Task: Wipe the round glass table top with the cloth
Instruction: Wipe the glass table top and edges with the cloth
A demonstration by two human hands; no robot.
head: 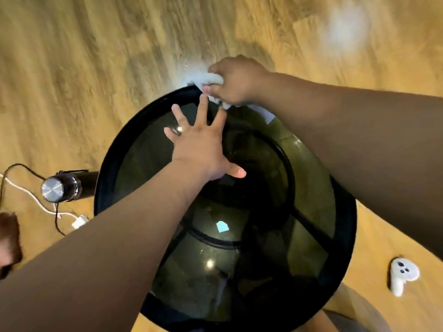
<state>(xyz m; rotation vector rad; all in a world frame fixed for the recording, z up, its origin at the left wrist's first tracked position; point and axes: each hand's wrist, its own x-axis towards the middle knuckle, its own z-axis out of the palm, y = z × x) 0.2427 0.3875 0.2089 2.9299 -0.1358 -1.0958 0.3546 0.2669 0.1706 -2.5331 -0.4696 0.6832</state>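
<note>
Right hand (236,82) bunches the one white cloth (211,79) at the far rim of the round glass table top (148,149).

Just beside this grip, the left hand (200,144) lies flat with spread fingers and holds nothing. The cloth partly hangs over the edge, so it could slip off. On the floor: one bottle (64,186), one white controller (402,275).

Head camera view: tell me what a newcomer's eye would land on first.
The round glass table top with its black rim fills the middle. The left hand lies spread flat on it, while the right hand grips the white cloth at the far edge. On the wooden floor, a white controller lies at lower right.
</note>
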